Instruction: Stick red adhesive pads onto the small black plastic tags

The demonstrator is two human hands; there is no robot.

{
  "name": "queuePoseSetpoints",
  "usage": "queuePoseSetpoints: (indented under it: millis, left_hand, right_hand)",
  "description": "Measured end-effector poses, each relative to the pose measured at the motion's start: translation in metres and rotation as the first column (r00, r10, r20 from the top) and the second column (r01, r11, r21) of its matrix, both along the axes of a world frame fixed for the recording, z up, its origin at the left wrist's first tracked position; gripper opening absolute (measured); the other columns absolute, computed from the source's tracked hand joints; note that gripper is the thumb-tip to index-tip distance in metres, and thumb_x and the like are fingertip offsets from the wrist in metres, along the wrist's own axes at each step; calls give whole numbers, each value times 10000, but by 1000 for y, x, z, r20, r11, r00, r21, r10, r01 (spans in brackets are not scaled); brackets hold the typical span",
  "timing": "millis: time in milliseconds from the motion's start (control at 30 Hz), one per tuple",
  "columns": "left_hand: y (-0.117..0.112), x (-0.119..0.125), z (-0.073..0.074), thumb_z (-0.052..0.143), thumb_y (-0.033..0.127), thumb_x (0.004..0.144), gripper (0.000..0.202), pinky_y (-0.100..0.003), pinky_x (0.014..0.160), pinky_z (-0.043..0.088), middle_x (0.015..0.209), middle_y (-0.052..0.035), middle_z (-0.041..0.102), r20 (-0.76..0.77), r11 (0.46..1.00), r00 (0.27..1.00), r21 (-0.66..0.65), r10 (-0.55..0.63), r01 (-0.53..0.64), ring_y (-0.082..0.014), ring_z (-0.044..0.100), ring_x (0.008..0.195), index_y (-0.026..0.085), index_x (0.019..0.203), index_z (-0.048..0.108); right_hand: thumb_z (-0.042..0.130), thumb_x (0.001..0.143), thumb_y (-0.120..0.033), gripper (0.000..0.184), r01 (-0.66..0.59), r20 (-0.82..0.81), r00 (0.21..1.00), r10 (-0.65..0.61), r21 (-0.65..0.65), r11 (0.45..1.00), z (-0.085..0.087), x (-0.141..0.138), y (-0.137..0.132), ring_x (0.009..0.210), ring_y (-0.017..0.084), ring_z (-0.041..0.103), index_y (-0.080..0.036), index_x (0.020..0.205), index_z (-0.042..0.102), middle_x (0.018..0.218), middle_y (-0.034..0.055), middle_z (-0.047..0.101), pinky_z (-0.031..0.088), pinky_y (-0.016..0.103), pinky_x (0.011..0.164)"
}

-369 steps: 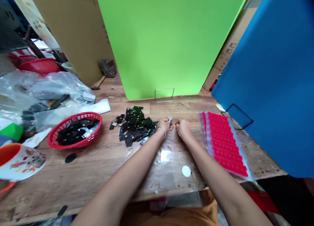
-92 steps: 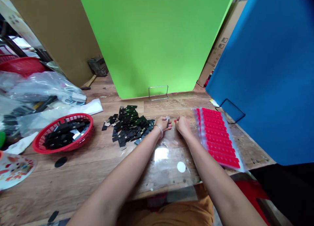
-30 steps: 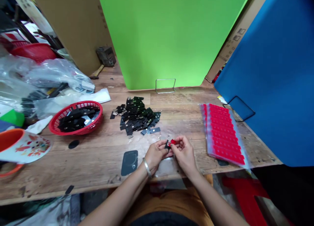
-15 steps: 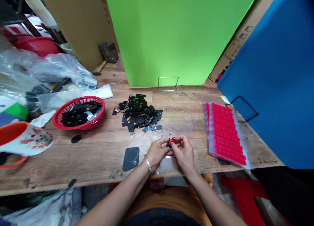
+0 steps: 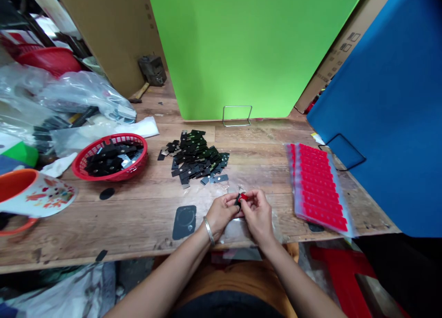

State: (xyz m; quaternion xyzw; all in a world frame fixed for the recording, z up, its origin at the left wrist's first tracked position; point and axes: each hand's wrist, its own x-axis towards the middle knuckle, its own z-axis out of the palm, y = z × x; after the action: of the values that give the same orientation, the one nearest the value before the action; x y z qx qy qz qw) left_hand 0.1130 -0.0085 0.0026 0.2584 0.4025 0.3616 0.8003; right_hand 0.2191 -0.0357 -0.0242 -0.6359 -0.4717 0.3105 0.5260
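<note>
Pinching with both sets of fingertips, my left hand and right hand are drawn together, clamped on one small black piece with a red tab. I hold it just above the wooden table, nearer to me than the pile of black plates and slightly to its right. I can read no writing. The printed marks on the cardboard box, far behind and to the right of the pile, are too small to make out. The mug, well to the left of the pile, shows only a red flower pattern and an orange inside. Just left of the pile is a red mesh basket holding more black plates, a few of them showing silver. Beyond the basket, further left of the pile, lies a clear plastic bag with dark parts inside. Right of the pile lie clear sheets of red tabs in rows. A dark flat pad lies between the pile and me, beside my left hand.
</note>
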Motion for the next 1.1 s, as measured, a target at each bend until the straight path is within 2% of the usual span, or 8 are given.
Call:
queuePoseSetpoints:
  millis: [300,500,600,700,1100]
  left_hand:
    - [1,-1,0,646,81,642,327,-247,696,504,831,-108,694,-31,1000,999,16,-14,15,-171,655,742,72,966,602]
    - [-2,3,-5,657,147,664,235,-247,633,511,719,-63,693,-89,997,994,54,66,-62,-160,654,654,92,881,589]
    - [-3,5,-7,654,158,672,218,-262,629,519,731,-63,693,-68,995,996,75,65,-60,-162,655,644,100,868,578]
    - [-3,5,-9,657,165,679,248,-264,610,524,750,-74,692,-73,996,997,81,36,-31,-161,655,624,100,904,576]
    - [-2,4,-9,645,143,701,220,-255,606,532,727,-81,685,-131,997,991,71,26,-16,-158,658,622,94,907,585]
  right_hand:
    - [519,788,-283,101,-15,65,998,14,9,1000,10,-2,-4,564,122,502,-204,850,516,690,-4,561,403,224,533]
    - [486,816,-267,75,-56,131,990,53,15,998,17,-1,-8,562,128,508,-211,843,528,679,-5,554,409,233,542]
    - [493,804,-250,84,-54,171,984,41,73,996,20,4,-6,639,136,526,-201,824,558,850,44,572,435,261,620]
    - [524,770,-238,78,-22,171,985,5,96,995,21,11,0,664,127,524,-186,770,581,1040,82,515,448,276,649]
    - [579,711,-233,51,-5,65,998,2,45,999,13,17,12,705,143,512,-183,714,581,814,27,561,427,253,632]
